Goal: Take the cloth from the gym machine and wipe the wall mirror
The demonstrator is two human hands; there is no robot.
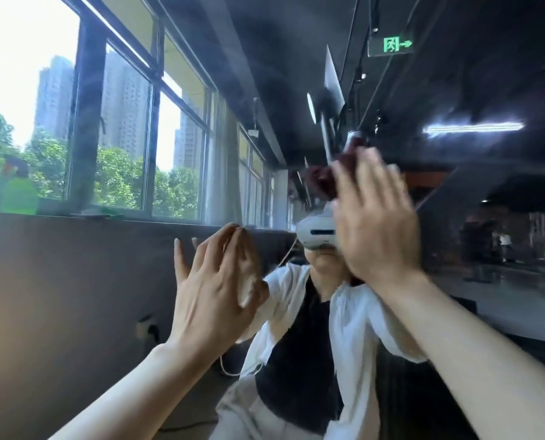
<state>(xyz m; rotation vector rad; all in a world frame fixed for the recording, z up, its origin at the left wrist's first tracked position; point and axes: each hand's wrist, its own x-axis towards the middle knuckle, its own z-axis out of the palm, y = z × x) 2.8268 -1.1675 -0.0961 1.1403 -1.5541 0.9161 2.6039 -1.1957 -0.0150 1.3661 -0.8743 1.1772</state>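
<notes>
right hand [376, 217] presses dark red cloth [325, 182] flat on mirror [74, 281]; left hand [214, 290] open, empty.

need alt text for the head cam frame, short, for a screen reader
A person's right hand presses a dark red cloth flat against a wall mirror, while the left hand rests open on the glass beside it. The mirror reflects the person in a white shirt and headset, a row of windows with towers and trees outside, and a green exit sign.
</notes>
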